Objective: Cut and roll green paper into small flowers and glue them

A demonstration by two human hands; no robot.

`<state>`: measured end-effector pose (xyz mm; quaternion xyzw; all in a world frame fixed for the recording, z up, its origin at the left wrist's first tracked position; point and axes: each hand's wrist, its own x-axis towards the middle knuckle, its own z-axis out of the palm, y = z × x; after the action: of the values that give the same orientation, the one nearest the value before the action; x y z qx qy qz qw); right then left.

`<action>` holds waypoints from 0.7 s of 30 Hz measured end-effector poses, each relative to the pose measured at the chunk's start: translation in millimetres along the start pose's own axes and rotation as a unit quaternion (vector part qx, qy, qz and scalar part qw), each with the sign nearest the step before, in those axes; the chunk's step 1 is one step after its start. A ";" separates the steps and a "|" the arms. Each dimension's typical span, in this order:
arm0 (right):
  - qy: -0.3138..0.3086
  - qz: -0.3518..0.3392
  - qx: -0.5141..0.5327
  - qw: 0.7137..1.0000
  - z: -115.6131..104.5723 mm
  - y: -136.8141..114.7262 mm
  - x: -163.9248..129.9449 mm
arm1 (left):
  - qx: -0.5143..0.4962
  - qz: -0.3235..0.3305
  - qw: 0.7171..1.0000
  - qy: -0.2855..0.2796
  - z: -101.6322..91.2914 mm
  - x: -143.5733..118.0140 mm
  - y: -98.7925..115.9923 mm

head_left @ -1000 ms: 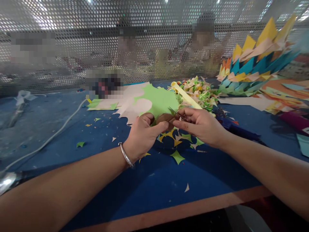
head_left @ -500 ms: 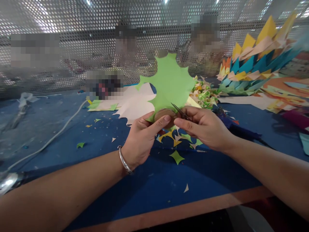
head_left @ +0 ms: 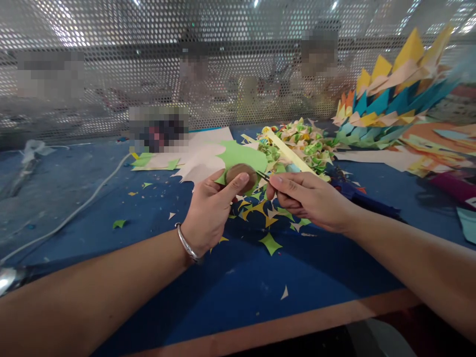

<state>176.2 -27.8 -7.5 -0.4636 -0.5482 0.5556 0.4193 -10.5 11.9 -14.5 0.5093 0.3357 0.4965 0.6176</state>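
Head view, from left to right: a white cable [head_left: 74, 213] trails over the blue tabletop [head_left: 238, 277]. The left hand [head_left: 210, 210] pinches a brown disc [head_left: 238, 176] against green paper [head_left: 241, 157], held just above the tabletop. Beside it, the right hand [head_left: 308, 198] is closed around small scissors [head_left: 263, 175], whose tips touch the paper's edge. Paper scraps [head_left: 269, 218] lie beneath. Folded paper pieces [head_left: 301, 141] are heaped behind, and a spiky paper model [head_left: 390, 104] stands at far right.

We count two hands: the left hand [head_left: 208, 210] and the right hand [head_left: 310, 198]. Between them we see one green paper sheet [head_left: 241, 156], one brown disc [head_left: 240, 176] and one pair of scissors [head_left: 263, 175]. Left of the disc we count one bracelet [head_left: 185, 243] and one white cable [head_left: 74, 213].
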 end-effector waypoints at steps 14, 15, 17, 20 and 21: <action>-0.008 -0.003 0.011 1.000 -0.5 -3.0 -2.3 | -0.016 -0.054 0.987 -0.151 5.0 -7.9 2.5; -0.006 -0.004 0.011 1.000 -0.3 -2.9 -2.3 | -0.019 -0.061 0.987 -0.151 5.1 -8.3 2.9; -0.001 -0.003 0.011 1.000 0.3 -2.9 -2.2 | -0.030 -0.071 0.986 -0.150 5.3 -8.8 3.4; 0.002 0.000 0.009 1.000 1.1 -3.4 -2.0 | -0.039 -0.070 0.984 -0.156 5.2 -9.0 3.4; 0.003 0.001 0.008 1.000 1.2 -3.5 -1.9 | -0.039 -0.067 0.984 -0.158 5.2 -8.9 3.2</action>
<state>175.3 -29.8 -3.9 -0.4627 -0.5419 0.5588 0.4243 -9.1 1.7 -10.8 0.5331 0.2481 0.3798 0.7141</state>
